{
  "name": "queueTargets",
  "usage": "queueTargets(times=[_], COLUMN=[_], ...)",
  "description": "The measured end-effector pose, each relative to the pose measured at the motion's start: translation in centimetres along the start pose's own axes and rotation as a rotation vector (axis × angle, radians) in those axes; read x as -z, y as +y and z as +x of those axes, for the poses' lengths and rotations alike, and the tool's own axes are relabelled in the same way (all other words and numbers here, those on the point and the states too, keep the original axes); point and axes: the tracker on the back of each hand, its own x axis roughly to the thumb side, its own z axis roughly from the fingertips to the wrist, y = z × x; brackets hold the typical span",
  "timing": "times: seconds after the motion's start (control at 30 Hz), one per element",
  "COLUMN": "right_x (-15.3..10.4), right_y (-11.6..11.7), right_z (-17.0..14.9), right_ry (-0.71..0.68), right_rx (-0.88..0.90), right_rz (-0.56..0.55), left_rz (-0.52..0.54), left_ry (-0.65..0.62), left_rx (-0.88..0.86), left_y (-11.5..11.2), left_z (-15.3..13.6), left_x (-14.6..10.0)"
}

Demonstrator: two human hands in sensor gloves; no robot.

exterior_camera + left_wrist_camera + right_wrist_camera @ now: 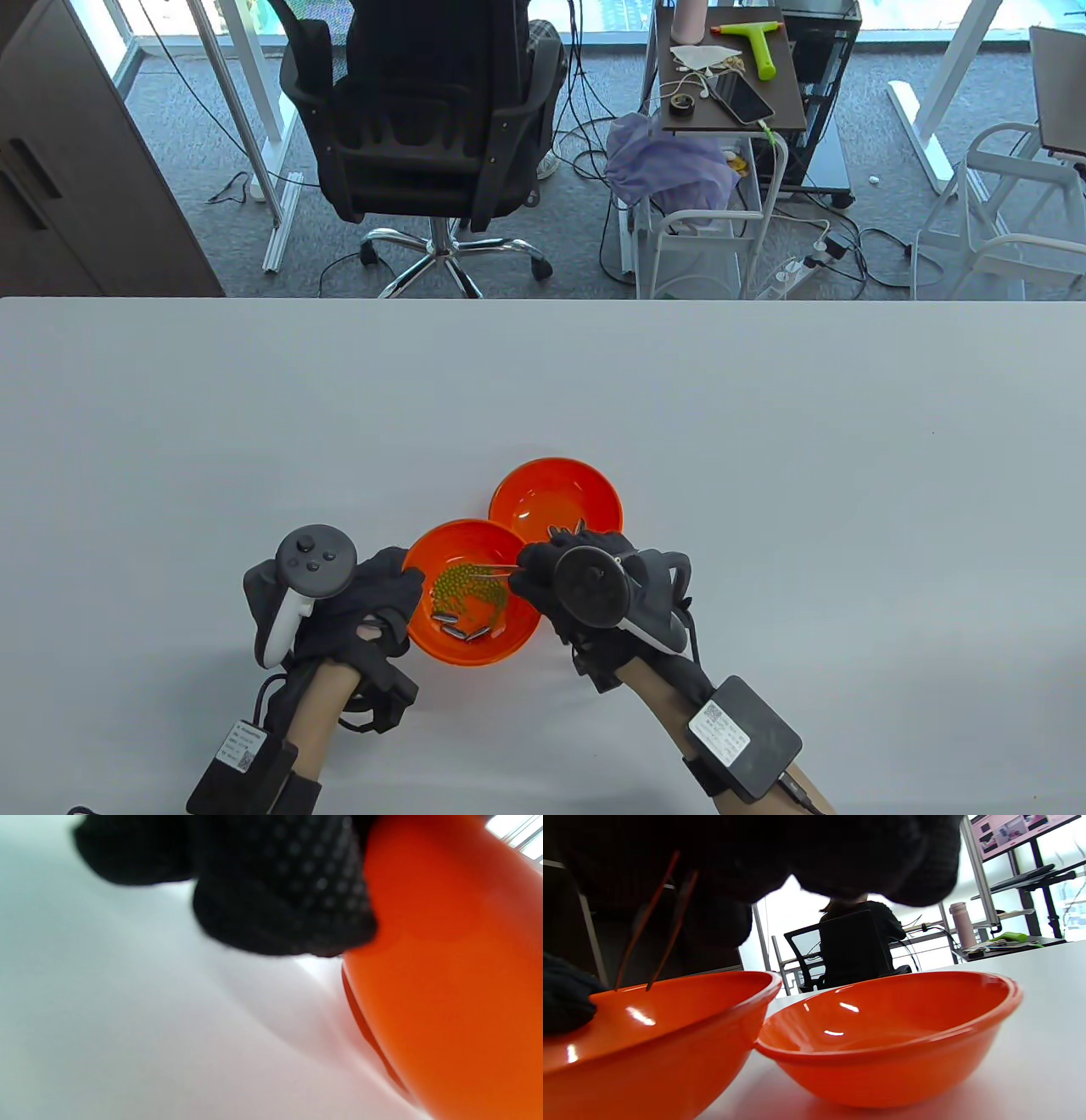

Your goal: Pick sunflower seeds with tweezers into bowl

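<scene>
Two orange bowls touch at the table's front. The near bowl (424, 552) holds green beans (462, 584) and several dark sunflower seeds (467, 632). The far bowl (556, 492) has a few seeds at its near edge, partly hidden by my right hand. My right hand (543, 569) grips thin tweezers (492, 570) whose tips are apart over the beans; in the right wrist view the tweezers (657, 938) hang open above the near bowl (670, 1035) with nothing between the tips. My left hand (390, 594) holds the near bowl's left rim; its fingers (280, 899) press the bowl wall (445, 984).
The white table (764, 475) stretches wide around the bowls. Beyond its far edge stand an office chair (424, 127) and a small cart (721, 127) with clutter.
</scene>
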Motion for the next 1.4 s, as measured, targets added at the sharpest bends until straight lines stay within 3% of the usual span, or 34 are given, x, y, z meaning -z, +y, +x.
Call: queueTargets(times=[0.3,1.13,1.4], right_x=[-0.8,-1.0,-0.6], right_y=[1.7,1.6,0.8], right_z=[2.4,2.7,1.7], right_ry=[-0.122,-0.145,-0.087], right_rx=[-0.113,-0.124,-0.098], right_rz=[0.053,0.021,-0.018], left_rz=[-0.001,-0.006,-0.008], left_ry=[-0.004,-0.006,-0.001], left_rx=[-0.002,0.002,0.000], left_y=[-0.1,-0.2,-0.1], left_z=[0.1,0.1,0.1], left_x=[0.0,0.0,0.0])
